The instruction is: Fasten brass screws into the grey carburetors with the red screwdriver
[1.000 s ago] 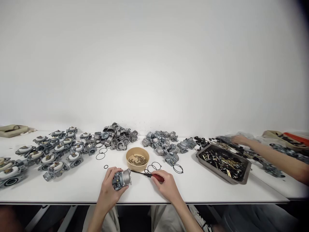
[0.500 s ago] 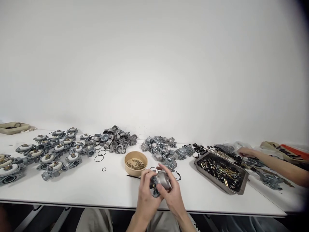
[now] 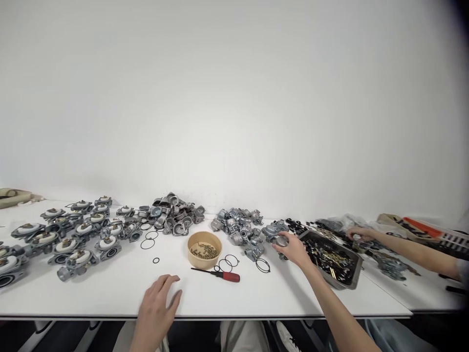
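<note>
My right hand reaches out to the right and grips a grey metal carburetor, beside other assembled carburetors near the tray. Its fingers hide part of the piece. My left hand hovers over the front of the table with thumb and fingers apart and nothing between them. A screwdriver with a red handle lies right of that hand. Behind the screwdriver stands a round tan bowl holding many small screws. Thin black rubber rings lie to its right.
Carburetor bodies with white floats cover the left side. A heap of metal bowl-shaped covers and a pile of carburetors sit along the wall. A metal tray of small parts stands right. A co-worker's arm reaches in beyond it.
My hands have separated. My right hand has carried the carburetor from the front middle to the right; my left has moved left and opened. The screwdriver now shows fully.
</note>
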`<state>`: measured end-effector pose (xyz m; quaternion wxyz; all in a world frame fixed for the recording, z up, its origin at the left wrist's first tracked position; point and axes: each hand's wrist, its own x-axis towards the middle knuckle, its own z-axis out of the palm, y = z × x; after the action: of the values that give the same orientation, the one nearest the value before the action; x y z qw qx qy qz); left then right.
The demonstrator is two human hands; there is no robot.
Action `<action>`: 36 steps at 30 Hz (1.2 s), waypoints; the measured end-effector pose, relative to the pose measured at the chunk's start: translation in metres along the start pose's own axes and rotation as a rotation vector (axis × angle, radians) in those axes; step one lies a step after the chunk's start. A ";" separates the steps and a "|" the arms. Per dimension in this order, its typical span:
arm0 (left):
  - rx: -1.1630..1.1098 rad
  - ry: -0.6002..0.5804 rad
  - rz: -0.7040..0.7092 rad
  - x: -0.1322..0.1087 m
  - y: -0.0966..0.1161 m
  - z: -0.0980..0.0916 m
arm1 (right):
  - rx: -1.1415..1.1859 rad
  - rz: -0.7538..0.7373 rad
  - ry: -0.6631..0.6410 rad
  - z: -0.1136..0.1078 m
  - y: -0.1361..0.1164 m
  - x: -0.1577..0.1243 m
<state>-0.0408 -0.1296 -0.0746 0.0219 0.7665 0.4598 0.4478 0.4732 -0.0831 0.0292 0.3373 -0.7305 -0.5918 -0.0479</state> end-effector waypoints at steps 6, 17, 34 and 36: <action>0.205 0.091 0.084 -0.009 0.014 0.007 | -0.011 -0.008 -0.078 0.025 0.017 0.010; 0.199 0.074 0.059 -0.007 0.018 0.003 | -0.097 0.062 -0.068 0.029 0.042 0.000; 0.245 0.582 -0.294 0.022 -0.040 -0.096 | -0.144 0.100 -0.068 0.022 0.025 -0.007; 0.395 0.626 -0.525 0.036 -0.058 -0.127 | -0.152 0.121 -0.074 0.016 0.021 -0.008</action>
<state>-0.1640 -0.1185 -0.0007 -0.1519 0.4410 0.6998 0.5410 0.4848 -0.0826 0.0039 0.2611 -0.7897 -0.5533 -0.0450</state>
